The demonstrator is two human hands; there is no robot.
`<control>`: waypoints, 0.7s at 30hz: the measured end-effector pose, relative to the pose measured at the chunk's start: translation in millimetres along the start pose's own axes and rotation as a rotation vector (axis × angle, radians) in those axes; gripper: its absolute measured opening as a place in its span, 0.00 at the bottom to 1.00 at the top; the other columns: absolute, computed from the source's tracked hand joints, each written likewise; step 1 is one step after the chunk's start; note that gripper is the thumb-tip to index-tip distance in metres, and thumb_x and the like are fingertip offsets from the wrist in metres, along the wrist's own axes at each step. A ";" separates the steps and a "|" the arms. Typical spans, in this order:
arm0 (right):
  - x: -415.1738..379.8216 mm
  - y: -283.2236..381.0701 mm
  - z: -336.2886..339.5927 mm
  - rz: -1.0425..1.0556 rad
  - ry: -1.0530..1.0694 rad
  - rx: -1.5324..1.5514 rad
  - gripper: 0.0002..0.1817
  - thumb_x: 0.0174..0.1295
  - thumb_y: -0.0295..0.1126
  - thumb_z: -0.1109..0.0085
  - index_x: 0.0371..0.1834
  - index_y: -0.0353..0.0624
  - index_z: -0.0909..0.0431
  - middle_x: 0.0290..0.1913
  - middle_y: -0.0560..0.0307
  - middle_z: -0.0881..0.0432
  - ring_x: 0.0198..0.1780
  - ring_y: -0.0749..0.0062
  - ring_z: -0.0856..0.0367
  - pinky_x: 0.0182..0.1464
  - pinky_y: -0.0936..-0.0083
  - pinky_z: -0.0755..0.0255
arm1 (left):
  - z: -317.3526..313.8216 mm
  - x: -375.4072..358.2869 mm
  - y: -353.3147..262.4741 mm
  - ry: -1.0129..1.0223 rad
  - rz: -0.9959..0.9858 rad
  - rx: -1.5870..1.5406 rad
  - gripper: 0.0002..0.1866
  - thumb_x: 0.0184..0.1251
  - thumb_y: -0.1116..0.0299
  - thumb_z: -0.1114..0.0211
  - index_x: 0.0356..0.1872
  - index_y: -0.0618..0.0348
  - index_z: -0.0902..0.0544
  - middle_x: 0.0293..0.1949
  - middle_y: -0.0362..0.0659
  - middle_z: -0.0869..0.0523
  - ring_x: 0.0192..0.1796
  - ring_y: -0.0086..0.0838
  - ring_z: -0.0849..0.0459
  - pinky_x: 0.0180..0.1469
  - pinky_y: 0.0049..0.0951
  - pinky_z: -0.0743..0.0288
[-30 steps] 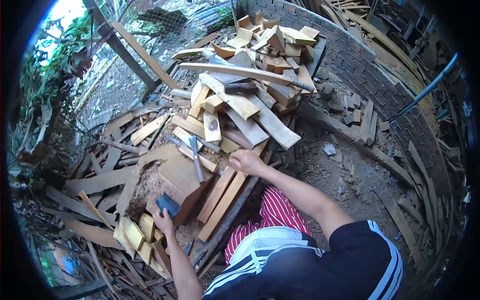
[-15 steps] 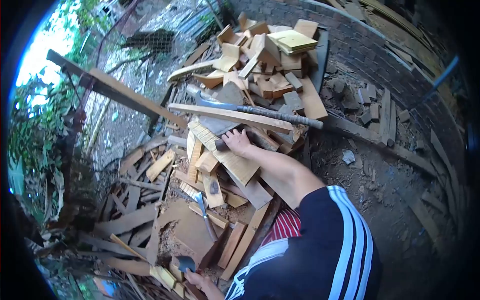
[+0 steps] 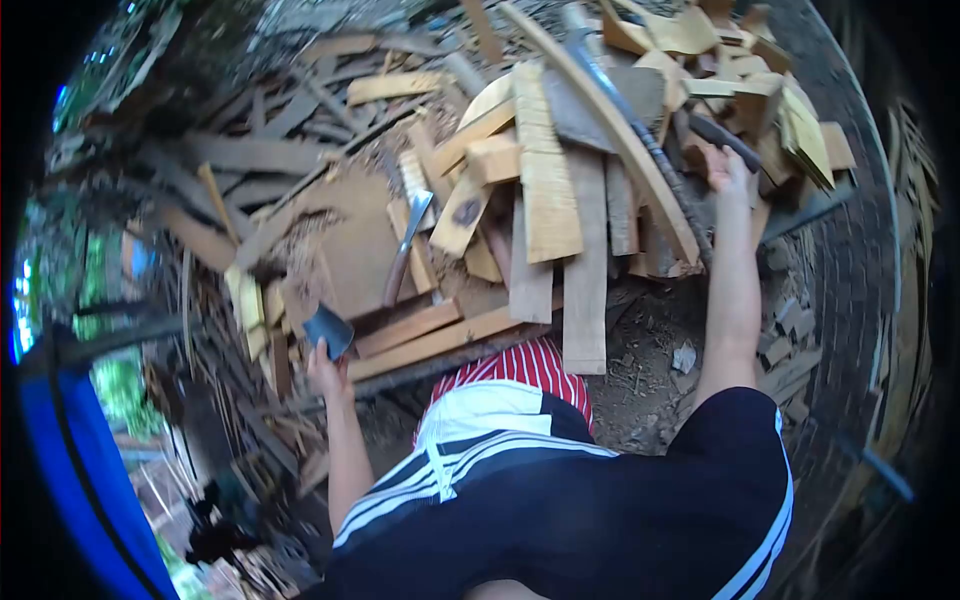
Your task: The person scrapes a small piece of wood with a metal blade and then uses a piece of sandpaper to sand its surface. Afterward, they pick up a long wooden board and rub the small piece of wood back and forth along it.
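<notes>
At the near left corner of the table (image 3: 450, 358), our left hand (image 3: 325, 368) has its grip closed on a dark, flat piece (image 3: 328, 330), near wooden strips (image 3: 408, 328) lying along the near edge. Toward the table's right end, our right hand (image 3: 724, 168) grips a dark rod (image 3: 728, 142), right of a long-handled blade (image 3: 640, 128). Between our hands, a wooden-handled tool (image 3: 404, 252) lies beside a broad block (image 3: 355, 230), and a greyish board (image 3: 585, 310) juts past the near edge.
</notes>
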State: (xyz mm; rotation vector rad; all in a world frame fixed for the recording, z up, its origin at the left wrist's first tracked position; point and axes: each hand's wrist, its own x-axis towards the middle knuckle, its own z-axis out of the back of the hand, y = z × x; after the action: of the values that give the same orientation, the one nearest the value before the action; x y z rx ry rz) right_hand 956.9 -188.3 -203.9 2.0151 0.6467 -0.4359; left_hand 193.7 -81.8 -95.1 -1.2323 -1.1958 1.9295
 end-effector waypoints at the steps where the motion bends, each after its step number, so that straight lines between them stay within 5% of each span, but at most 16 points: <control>1: 0.4 -1.8 2.2 0.020 0.018 -0.109 0.16 0.70 0.26 0.53 0.58 0.30 0.35 0.53 0.36 0.22 0.53 0.47 0.19 0.55 0.56 0.19 | 3.1 -6.6 3.0 0.017 0.007 0.004 0.08 0.71 0.62 0.40 0.37 0.54 0.22 0.29 0.35 0.21 0.27 0.20 0.23 0.28 0.22 0.30; 4: -91.7 -20.5 -39.8 0.165 0.277 -0.351 0.18 0.69 0.26 0.52 0.60 0.30 0.34 0.51 0.39 0.21 0.53 0.53 0.18 0.55 0.59 0.19 | 16.2 -10.0 20.0 -0.031 0.049 -0.012 0.08 0.69 0.61 0.38 0.34 0.54 0.23 0.28 0.35 0.21 0.27 0.21 0.23 0.30 0.22 0.28; 7: -204.5 -71.5 -75.1 0.312 0.532 -0.759 0.14 0.66 0.30 0.45 0.52 0.35 0.24 0.40 0.53 0.17 0.42 0.73 0.18 0.45 0.76 0.24 | 20.6 -16.7 22.8 -0.041 0.066 0.013 0.09 0.69 0.61 0.38 0.34 0.53 0.23 0.27 0.35 0.21 0.27 0.22 0.23 0.30 0.23 0.27; 9: -250.8 -128.4 -61.1 0.363 0.937 -0.941 0.13 0.65 0.34 0.46 0.47 0.38 0.20 0.37 0.56 0.16 0.41 0.73 0.19 0.47 0.73 0.27 | 21.0 -16.9 22.4 -0.010 0.072 0.026 0.09 0.69 0.61 0.38 0.34 0.53 0.23 0.27 0.35 0.21 0.27 0.22 0.23 0.30 0.23 0.27; 11: -305.8 -203.0 -45.6 0.076 1.053 -1.001 0.14 0.64 0.32 0.47 0.50 0.39 0.22 0.44 0.52 0.18 0.46 0.68 0.21 0.51 0.72 0.28 | 21.2 -13.8 23.8 0.029 0.070 0.012 0.09 0.69 0.61 0.38 0.34 0.54 0.23 0.28 0.36 0.20 0.28 0.23 0.22 0.31 0.24 0.26; 12: -329.0 -241.6 -27.2 0.231 1.064 -1.134 0.16 0.63 0.32 0.47 0.53 0.39 0.24 0.49 0.49 0.19 0.52 0.64 0.22 0.55 0.70 0.29 | 21.6 -10.8 23.8 0.049 0.075 -0.012 0.09 0.69 0.61 0.38 0.34 0.54 0.23 0.28 0.36 0.20 0.28 0.23 0.22 0.32 0.24 0.25; 13: -351.3 -271.7 -25.9 -0.348 0.948 -1.172 0.22 0.62 0.34 0.46 0.57 0.36 0.29 0.58 0.41 0.25 0.62 0.57 0.28 0.62 0.65 0.34 | 22.7 -6.3 23.0 0.065 0.069 -0.016 0.09 0.69 0.61 0.38 0.34 0.54 0.23 0.28 0.36 0.20 0.28 0.23 0.22 0.32 0.24 0.25; 17: -396.0 -356.0 5.1 0.221 0.327 -1.558 0.35 0.60 0.30 0.48 0.69 0.23 0.46 0.69 0.27 0.41 0.73 0.46 0.44 0.75 0.60 0.54 | 39.6 10.5 24.6 0.163 0.049 -0.077 0.09 0.70 0.61 0.39 0.35 0.54 0.24 0.29 0.36 0.20 0.29 0.22 0.22 0.34 0.24 0.26; 21: -347.0 -403.8 54.2 0.456 0.147 -1.254 0.39 0.58 0.27 0.50 0.71 0.23 0.54 0.69 0.24 0.44 0.72 0.35 0.47 0.75 0.57 0.54 | 71.0 26.7 24.1 0.237 0.038 -0.120 0.08 0.71 0.61 0.39 0.37 0.53 0.24 0.29 0.34 0.20 0.29 0.20 0.22 0.33 0.23 0.28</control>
State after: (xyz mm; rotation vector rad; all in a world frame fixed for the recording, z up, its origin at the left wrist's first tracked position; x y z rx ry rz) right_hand 434.8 -159.6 -317.7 0.9179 0.3528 0.3554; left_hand 118.4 -98.6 -114.6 -1.5088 -1.1845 1.7010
